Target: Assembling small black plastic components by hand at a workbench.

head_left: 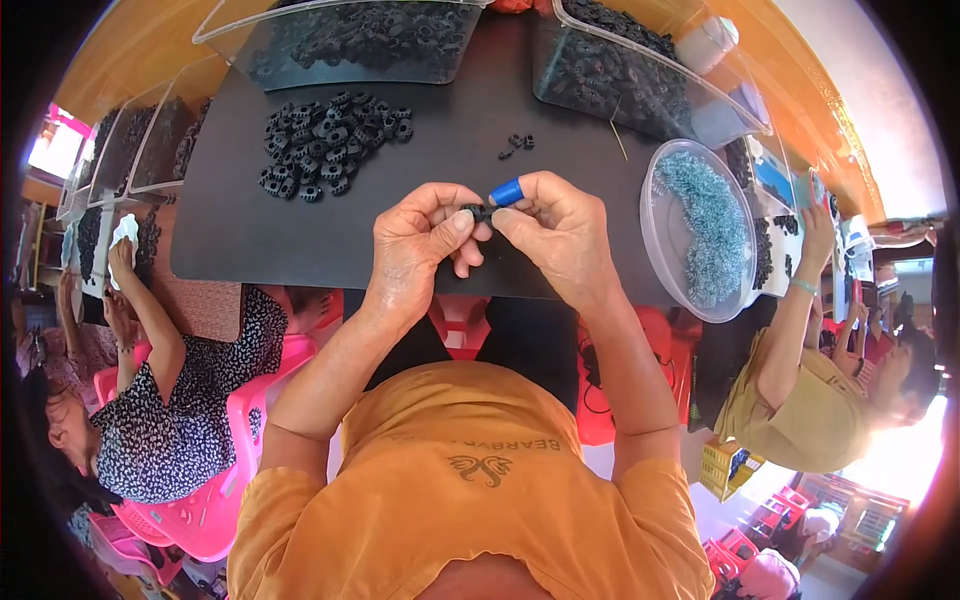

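Gripping small black part [477, 212] between closed fingertips of left hand [424, 235] and right hand [556, 232], above dark tabletop [455, 135], toward near edge. Judged light, stiff, possibly slippery, not fragile. Best taken by outer sides, with light fingertip pinch.

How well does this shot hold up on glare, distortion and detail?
Head view: a glare patch washes out the lower right; head view: the wooden ledge bows toward the blackened rim; head view: the black piece at the left hand and right hand shows little surface detail.
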Motion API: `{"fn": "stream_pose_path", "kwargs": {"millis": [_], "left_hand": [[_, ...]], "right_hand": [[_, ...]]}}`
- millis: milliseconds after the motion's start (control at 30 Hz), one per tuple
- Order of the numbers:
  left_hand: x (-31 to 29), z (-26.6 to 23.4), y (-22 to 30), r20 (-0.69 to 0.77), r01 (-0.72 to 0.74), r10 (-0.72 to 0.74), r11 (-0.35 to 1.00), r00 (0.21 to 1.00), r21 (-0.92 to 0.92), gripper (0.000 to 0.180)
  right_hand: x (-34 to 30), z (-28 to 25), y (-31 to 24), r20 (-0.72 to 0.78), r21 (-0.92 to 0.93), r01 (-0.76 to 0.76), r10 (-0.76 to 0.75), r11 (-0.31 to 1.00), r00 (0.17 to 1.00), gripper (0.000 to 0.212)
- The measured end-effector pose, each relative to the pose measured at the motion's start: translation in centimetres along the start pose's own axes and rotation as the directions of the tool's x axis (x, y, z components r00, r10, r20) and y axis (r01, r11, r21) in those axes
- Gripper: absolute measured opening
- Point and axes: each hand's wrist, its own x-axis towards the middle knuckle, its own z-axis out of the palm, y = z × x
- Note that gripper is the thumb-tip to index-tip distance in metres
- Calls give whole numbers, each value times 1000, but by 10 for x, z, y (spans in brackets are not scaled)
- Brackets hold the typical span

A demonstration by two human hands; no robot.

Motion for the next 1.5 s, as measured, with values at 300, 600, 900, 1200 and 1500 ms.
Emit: {"fn": "stream_pose_path", "kwargs": {"millis": [300, 600, 900, 1200, 1500], "left_hand": [[-2, -2, -2, 12, 3, -3, 1000, 1000, 4, 15], [-6, 0, -7, -15, -18, 18, 999, 1000, 46, 11], [-8, 7, -9, -84, -65, 83, 977, 993, 204, 8], [-2, 1, 7, -35, -4, 15, 957, 999, 289, 9], [30, -1, 32, 657, -626, 20, -281, 754, 727, 24]], "right_hand": [[-2, 6, -4, -10, -7, -45, 45, 999, 999, 5], [-6, 14, 15, -79, -25, 38, -40, 999, 996, 8], [-5, 21, 28, -120, -449, 297, -386, 843, 915, 15], [-16, 11, 31, -112, -322, 236, -284, 917, 952, 12], [-21, -9, 46, -260, -216, 87, -144, 972, 955, 17]]}}
